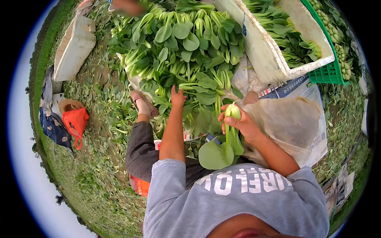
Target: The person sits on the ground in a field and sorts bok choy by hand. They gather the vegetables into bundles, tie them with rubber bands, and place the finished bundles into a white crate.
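My right hand (239, 120) grips a bok choy (232, 112) near its pale stem base, its leaves hanging towards my chest. Stretched forward, my left hand (178, 96) touches the near part of a large pile of bok choy (190, 41), its fingers apart and partly against the leaves; nothing is plainly held in it. The pile rests on pale sheeting between and beyond my feet. To the right of the pile, a white foam box (259, 50) contains rows of bok choy laid together.
A green plastic crate (329, 70) of vegetables stands beyond the foam box. Plastic sheeting (282, 119) lies at the right. At the left are another foam box (76, 47), a straw hat (70, 104) and a red bag (76, 120). Part of another person (128, 7) shows at the top.
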`<state>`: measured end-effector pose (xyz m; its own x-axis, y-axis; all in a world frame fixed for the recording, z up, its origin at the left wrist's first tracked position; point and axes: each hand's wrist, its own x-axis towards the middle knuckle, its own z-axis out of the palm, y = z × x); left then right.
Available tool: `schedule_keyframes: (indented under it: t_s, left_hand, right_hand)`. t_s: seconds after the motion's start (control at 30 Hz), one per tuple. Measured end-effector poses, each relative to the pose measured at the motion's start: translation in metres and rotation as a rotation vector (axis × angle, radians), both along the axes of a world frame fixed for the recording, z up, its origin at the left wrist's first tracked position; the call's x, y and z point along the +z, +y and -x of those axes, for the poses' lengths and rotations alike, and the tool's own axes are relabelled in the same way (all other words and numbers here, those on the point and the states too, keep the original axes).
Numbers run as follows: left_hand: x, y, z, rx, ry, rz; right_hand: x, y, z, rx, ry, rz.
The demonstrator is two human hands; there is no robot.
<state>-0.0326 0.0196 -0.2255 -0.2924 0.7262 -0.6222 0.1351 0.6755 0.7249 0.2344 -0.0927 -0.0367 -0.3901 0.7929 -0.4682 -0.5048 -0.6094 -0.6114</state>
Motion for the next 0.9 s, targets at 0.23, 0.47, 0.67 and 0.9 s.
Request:
schedule_keyframes:
  t_s: [0.23,0.47,0.67,0.9]
  left_hand:
    - [-0.035,-0.012,-0.016,-0.024,0.275,-0.216]
    - [0.043,-0.051,-0.04,0.234,-0.338,-0.481]
    - [0.076,-0.074,-0.008,0.356,-0.852,-0.533]
    - [0.026,-0.063,0.047,0.451,-0.404,-0.285]
  right_hand:
    - [-0.007,0.005,0.006,0.022,-0.266,-0.083]
    - [-0.011,0.001,0.008,-0.06,-0.161,-0.127]
    - [-0.008,0.003,0.007,-0.075,0.066,-0.085]
    - [-0.003,-0.003,0.011,0.054,-0.175,-0.117]
